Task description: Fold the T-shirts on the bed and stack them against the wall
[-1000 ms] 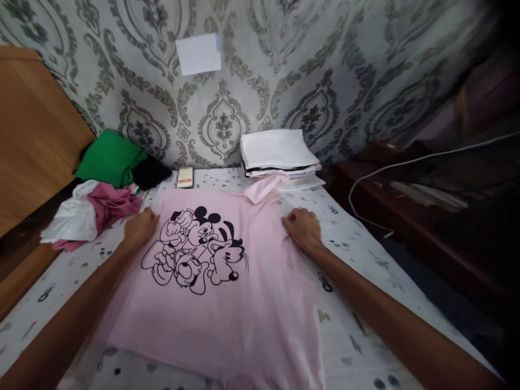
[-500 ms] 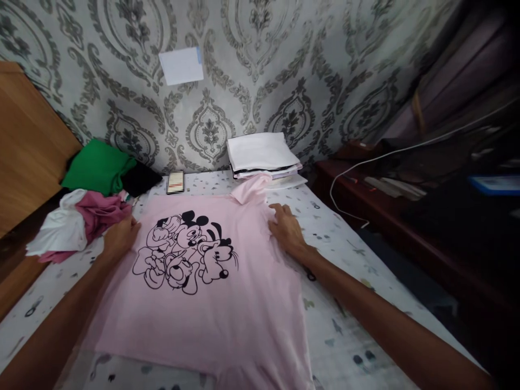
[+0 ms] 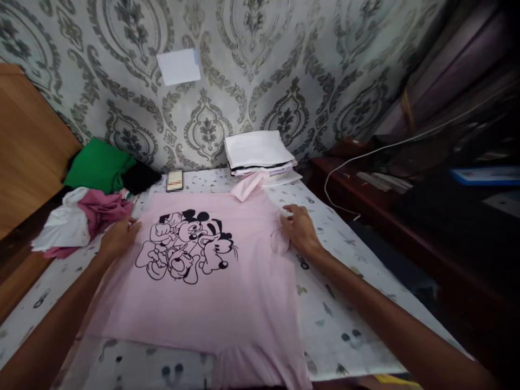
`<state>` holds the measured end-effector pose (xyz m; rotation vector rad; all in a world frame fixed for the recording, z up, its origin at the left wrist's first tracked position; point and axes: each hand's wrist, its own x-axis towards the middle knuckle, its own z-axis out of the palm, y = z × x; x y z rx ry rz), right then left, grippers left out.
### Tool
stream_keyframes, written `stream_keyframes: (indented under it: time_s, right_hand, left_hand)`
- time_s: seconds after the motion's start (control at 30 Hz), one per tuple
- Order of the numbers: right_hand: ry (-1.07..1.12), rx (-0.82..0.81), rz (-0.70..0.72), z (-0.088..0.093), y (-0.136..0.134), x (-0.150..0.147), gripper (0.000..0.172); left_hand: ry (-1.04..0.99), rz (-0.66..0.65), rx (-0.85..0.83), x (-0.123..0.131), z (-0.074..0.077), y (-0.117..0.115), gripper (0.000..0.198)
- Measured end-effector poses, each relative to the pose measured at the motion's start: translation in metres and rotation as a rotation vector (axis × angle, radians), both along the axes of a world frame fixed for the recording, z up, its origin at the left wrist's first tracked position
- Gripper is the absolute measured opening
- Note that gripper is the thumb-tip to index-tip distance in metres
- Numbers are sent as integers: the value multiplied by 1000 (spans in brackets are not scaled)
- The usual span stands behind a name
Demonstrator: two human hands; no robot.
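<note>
A pink T-shirt with a black cartoon print lies spread on the bed sheet. One small part of it, folded over, sticks up at its far edge. My left hand is closed at the shirt's left edge, fingertips bent onto the cloth. At the opposite edge, my right hand pinches a bit of the pink fabric, which bunches up beside the fingers. The near right part of the shirt hangs in loose creases toward me.
Behind the shirt stands a stack of folded white clothes, with a small card-like box to its left. Green cloth and a crumpled white and pink heap lie at left. A white cable crosses the dark red furniture at right.
My right hand has moved a little to the right, drawing the shirt's edge outward with it. My left hand stays at the left edge. The view has shifted slightly.
</note>
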<state>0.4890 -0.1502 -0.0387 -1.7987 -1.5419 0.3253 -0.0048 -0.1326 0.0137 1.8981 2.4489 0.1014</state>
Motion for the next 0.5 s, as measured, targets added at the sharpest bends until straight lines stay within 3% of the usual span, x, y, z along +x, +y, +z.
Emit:
stream_keyframes:
  time_s: [0.17,0.33,0.5]
  right_hand:
    - [363,3,24,-10,-80,-6,54]
    - [443,-96,74,-11,-164,-29,63]
    - [483,-158,84,-2,-189,-51,64]
  left_hand:
    - [-108,41,-69,-11,2,-51,58]
    - [-115,108,-127,-23,-1,-105,54]
    - [-169,180,-117,-25,-7,-131,49]
